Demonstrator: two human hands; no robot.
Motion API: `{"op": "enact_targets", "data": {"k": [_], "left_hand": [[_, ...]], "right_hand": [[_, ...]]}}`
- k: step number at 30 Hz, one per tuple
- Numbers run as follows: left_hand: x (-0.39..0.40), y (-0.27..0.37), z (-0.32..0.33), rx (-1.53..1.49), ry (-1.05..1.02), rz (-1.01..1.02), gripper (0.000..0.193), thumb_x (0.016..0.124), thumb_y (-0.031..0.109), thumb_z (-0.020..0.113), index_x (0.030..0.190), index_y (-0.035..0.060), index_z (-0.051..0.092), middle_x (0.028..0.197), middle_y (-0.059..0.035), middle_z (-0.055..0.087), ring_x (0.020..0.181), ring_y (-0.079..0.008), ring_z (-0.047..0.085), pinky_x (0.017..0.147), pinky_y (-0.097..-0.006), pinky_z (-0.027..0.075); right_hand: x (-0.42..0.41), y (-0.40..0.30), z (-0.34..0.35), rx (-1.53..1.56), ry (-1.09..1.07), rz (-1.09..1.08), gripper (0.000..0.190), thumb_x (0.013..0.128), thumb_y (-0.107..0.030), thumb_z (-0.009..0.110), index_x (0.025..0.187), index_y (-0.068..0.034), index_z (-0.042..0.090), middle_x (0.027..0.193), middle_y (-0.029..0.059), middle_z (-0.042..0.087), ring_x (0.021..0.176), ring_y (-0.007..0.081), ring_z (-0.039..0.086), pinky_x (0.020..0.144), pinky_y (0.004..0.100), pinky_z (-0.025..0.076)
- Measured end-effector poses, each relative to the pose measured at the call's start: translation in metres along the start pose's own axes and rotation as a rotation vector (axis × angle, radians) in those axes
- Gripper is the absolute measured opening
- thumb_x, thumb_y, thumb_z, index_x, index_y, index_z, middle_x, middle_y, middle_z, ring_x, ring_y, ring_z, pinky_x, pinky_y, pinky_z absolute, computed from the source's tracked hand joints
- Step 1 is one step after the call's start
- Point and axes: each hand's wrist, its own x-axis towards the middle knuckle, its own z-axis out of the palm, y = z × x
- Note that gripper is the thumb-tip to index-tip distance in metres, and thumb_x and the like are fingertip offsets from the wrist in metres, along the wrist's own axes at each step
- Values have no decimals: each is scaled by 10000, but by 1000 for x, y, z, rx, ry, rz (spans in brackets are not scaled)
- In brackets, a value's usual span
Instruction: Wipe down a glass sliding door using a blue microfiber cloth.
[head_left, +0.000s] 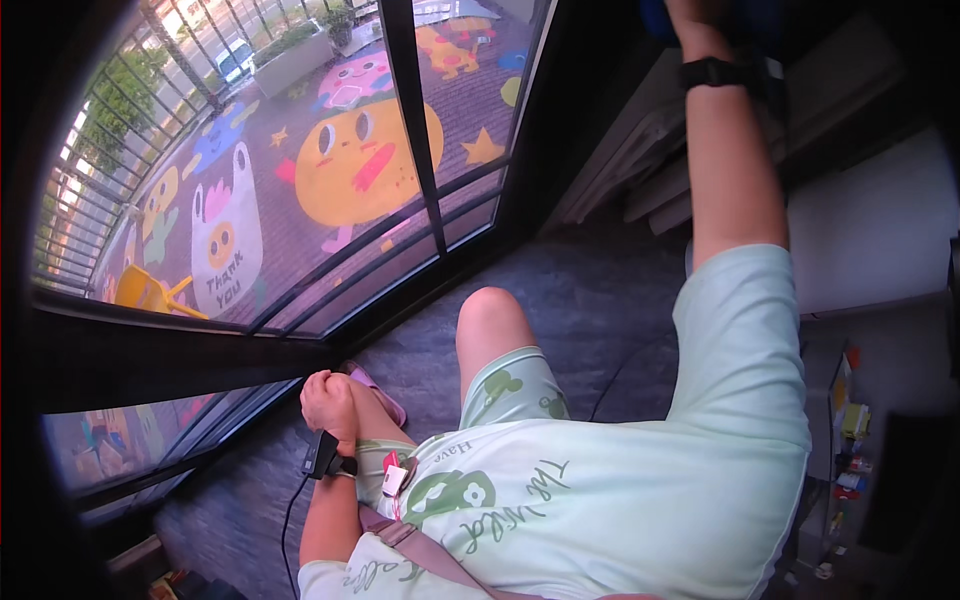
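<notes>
My left hand (328, 405) rests on my bent left knee, its fingers curled over it, and holds no object. A black wristband (345, 466) on that wrist carries a small black box (321, 454), from which a black cable (286, 517) runs down. My right arm reaches far forward, with a black band (718, 73) around the wrist. Of my right hand (696, 10) only a part shows at the upper picture edge; its fingers are out of view. A dark blue thing (658, 16) lies beside it, too dark to make out.
A black-framed window (420, 135) stands at my left, with painted cartoon paving and a yellow chair (150, 291) outside. Stacked boards (637, 165) and a white panel (874, 225) are at my right. Small items (851, 465) lie behind it. A thin cable (611, 379) crosses the dark floor (592, 292).
</notes>
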Motion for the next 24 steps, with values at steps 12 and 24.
{"op": "enact_targets", "data": {"k": [12, 24], "left_hand": [[4, -5, 2, 5, -32, -19, 266, 787, 190, 561, 1013, 62, 619, 1093, -110, 591, 1058, -290, 528, 936, -386, 413], [3, 2, -2, -51, 22, -19, 230, 791, 193, 559, 982, 82, 624, 1046, -103, 609, 1003, -294, 552, 891, -379, 439]], "right_hand": [[-266, -30, -57, -165, -478, 223, 319, 837, -158, 557, 1109, -7, 493, 1067, 211, 541, 987, 361, 513, 883, 445, 388], [-372, -97, -142, -314, -1149, 166, 199, 796, -134, 552, 981, -64, 528, 996, 182, 558, 936, 331, 535, 813, 435, 420]]}}
